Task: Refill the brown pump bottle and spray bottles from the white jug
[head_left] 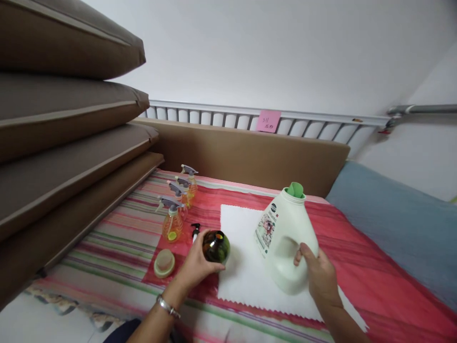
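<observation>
White plastic jug (pixel 287 238) is standing tilted on the white cloth (pixel 243 281) mid-bed (pixel 374 276), with the right hand (pixel 319 274) curling round its handle. The left hand (pixel 194 267) is cupping a dark round bottle (pixel 216 246) just left of it. Leaning further, the jug is risking a spill from its green top (pixel 296 189) onto the cloth.

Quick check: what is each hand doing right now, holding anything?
Left hand: closed around the dark round bottle.
Right hand: closed on the handle of the white jug.

Three orange spray bottles (pixel 183 193) line a striped red cloth (pixel 357 257) beside stacked brown cushions (pixel 71 119); a pink note (pixel 268 121) hangs on the white railing (pixel 214 114).
</observation>
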A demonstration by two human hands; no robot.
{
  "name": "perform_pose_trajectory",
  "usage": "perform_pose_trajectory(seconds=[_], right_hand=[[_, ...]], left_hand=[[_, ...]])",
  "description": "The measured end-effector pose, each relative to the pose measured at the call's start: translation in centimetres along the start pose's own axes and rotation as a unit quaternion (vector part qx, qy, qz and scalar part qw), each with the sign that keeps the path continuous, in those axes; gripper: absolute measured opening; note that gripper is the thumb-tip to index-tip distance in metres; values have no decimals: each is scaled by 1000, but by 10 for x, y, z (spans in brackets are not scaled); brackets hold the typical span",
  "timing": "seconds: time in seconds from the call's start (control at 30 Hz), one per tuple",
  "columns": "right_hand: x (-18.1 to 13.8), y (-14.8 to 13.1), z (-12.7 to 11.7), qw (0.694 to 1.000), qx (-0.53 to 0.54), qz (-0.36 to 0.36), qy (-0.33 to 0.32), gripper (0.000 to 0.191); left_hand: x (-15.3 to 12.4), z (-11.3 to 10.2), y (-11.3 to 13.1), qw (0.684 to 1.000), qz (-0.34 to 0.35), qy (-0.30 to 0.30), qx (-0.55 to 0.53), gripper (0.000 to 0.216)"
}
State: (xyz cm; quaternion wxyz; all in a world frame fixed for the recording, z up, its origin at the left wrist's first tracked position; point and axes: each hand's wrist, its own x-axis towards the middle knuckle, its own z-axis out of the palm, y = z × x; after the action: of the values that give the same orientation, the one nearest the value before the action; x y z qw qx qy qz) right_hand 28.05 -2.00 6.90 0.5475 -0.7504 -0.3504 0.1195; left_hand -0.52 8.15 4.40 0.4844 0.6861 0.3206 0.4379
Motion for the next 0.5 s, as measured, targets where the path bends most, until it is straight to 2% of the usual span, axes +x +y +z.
perform_pose_trajectory(seconds=[0.07,0.1,0.2,0.27,0.3,0.37,0.43,0.47,0.5], right_hand=[[-3,-5,-12,998,-56,0,-28,41],[-6,-10,-20,997,-79,-5,-20,41],[-18,-34,-40,991,-106,-50,72,40],[-24,-53,-41,989,-76,-91,88,40],[-25,-61,-35,992,-57,-100,56,40],[-25,-73,-8,994,-21,-85,-69,37],[-24,-78,37,972,-10,-38,-231,30],[-23,-77,63,956,-11,-17,-293,26],[-24,-76,91,946,-14,-10,-324,21]], left_hand=[[0,-4,3,1000,-2,16,-3,82],[1,-7,3,1000,-1,28,-4,82],[3,-19,5,997,0,77,2,81],[3,-28,7,994,0,106,13,80],[3,-32,9,993,-2,121,20,80],[1,-40,12,988,-8,147,34,78],[-2,-46,16,985,-13,170,41,77],[-3,-48,17,983,-12,178,41,76],[-5,-50,16,982,-8,182,39,77]])
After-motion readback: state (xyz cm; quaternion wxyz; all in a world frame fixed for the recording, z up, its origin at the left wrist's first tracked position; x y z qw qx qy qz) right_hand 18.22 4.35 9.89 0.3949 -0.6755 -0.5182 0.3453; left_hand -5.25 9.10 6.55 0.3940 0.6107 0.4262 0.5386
